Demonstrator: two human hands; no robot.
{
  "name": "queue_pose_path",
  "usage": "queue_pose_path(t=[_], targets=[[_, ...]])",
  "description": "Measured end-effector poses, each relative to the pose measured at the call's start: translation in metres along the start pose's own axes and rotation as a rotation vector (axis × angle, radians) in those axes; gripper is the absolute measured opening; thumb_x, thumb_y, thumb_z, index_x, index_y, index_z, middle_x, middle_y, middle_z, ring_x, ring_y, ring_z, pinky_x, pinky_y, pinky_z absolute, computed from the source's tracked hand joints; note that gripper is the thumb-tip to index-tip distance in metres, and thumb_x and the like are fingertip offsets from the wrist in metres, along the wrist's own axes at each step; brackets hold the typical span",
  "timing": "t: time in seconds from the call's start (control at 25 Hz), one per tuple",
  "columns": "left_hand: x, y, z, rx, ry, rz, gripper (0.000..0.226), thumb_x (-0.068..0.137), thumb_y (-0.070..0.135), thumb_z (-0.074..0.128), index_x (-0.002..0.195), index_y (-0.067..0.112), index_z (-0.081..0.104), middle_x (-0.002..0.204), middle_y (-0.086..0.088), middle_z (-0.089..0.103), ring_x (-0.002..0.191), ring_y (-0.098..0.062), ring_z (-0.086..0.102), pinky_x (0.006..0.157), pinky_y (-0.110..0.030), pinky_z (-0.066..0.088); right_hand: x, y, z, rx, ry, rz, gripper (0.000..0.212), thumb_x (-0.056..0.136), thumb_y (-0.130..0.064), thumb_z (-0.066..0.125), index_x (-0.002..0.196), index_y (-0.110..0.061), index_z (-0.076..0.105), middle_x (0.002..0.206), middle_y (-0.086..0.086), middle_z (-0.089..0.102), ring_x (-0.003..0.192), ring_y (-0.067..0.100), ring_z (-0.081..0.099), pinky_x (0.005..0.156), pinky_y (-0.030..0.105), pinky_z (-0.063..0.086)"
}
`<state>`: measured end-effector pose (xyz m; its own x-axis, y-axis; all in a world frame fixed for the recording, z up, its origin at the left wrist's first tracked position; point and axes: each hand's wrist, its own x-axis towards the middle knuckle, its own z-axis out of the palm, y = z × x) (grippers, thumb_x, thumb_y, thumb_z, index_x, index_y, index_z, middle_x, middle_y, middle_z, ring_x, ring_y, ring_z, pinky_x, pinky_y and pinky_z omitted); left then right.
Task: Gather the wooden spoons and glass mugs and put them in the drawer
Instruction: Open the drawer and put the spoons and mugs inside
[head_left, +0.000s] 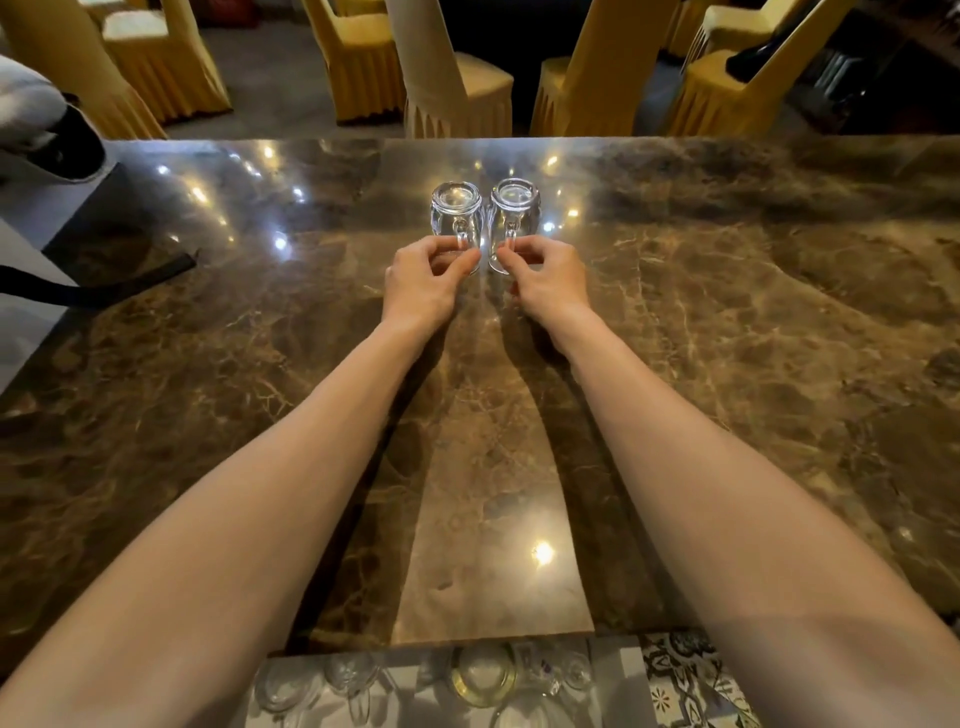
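Mugs: two clear glass ones, upside down on the counter, side by side and nearly touching, handles toward the person. They are the left mug and the right mug.
Left hand: thumb and fingers pinch the left mug's handle.
Right hand: same narrow pinch, on the right mug's handle.
Lift: both seem to sit on the stone, but I can't tell for sure.
Spoons: none in sight.
Drawer: open below the near counter edge, w/ other glassware lying inside.
Risk 1: the mugs stand so close that raising both at once could knock them together and chip a rim.
Risk 2: a handle-only pinch lets an inverted mug swing or slip out, and polished stone below won't forgive a drop.
Risk 3: it's glass on glass in the drawer — a hard set-down could crack sth.
Writing: no brand, label or text readable anywhere.
Beyond: chairs w/ yellow covers past the far edge.
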<state>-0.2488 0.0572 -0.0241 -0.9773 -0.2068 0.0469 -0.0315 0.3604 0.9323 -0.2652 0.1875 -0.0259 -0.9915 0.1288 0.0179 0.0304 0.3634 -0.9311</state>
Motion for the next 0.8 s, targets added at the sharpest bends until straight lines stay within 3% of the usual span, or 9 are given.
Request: queue_pose_path(t=[0.08,0.16,0.28,0.44,0.64,0.8], targets=[[0.0,0.001,-0.002,-0.015,-0.015,-0.031,0.027,0.084,0.024,0.07,0.108,0.013,0.068,0.101,-0.007,0.073,0.096,-0.021,0.069,0.089,-0.042,0.055,-0.001,0.0,0.0,-0.029,0.006,-0.018,0.017,0.087,-0.024,0.065,0.097,-0.014,0.073,0.095,0.004,0.073,0.091,0.021,0.066,0.087,0.045,0.052],[-0.002,-0.001,-0.006,0.011,-0.016,-0.033,0.025,0.085,0.021,0.069,0.109,0.012,0.07,0.101,-0.007,0.073,0.098,-0.022,0.068,0.091,-0.043,0.054,-0.006,0.0,-0.001,-0.012,-0.011,-0.004,0.016,0.086,-0.024,0.065,0.096,-0.014,0.074,0.095,0.004,0.074,0.093,0.019,0.067,0.088,0.043,0.052],[-0.01,-0.006,-0.019,0.039,-0.039,0.004,0.022,0.084,0.018,0.069,0.106,0.013,0.071,0.099,-0.003,0.073,0.095,-0.015,0.068,0.091,-0.036,0.054,-0.017,-0.002,0.0,0.014,-0.043,-0.004,0.014,0.085,-0.022,0.067,0.093,-0.012,0.074,0.091,0.005,0.074,0.087,0.018,0.068,0.086,0.04,0.054],[-0.029,-0.009,-0.046,0.085,-0.061,0.09,0.026,0.084,0.021,0.07,0.108,0.012,0.071,0.097,0.001,0.072,0.088,-0.005,0.065,0.085,-0.02,0.052,-0.042,-0.009,0.002,0.025,-0.057,-0.065,0.012,0.086,-0.02,0.067,0.088,-0.012,0.075,0.08,0.002,0.072,0.066,0.009,0.062,0.075,0.035,0.057],[-0.063,-0.016,-0.093,0.031,-0.115,0.098,0.023,0.084,0.021,0.07,0.107,0.018,0.07,0.099,0.001,0.071,0.091,-0.009,0.065,0.093,-0.036,0.053,-0.084,-0.026,0.003,0.02,-0.131,-0.184,0.012,0.086,-0.019,0.066,0.09,-0.011,0.074,0.087,0.011,0.073,0.071,0.012,0.062,0.072,0.033,0.055],[-0.109,-0.012,-0.141,-0.027,-0.152,0.151,0.02,0.085,0.017,0.067,0.102,0.027,0.067,0.094,0.012,0.069,0.086,0.002,0.066,0.076,-0.02,0.055,-0.13,-0.043,-0.004,0.04,-0.228,-0.289,0.01,0.086,-0.017,0.065,0.095,-0.017,0.07,0.091,0.01,0.073,0.073,0.01,0.063,0.072,0.027,0.055]])
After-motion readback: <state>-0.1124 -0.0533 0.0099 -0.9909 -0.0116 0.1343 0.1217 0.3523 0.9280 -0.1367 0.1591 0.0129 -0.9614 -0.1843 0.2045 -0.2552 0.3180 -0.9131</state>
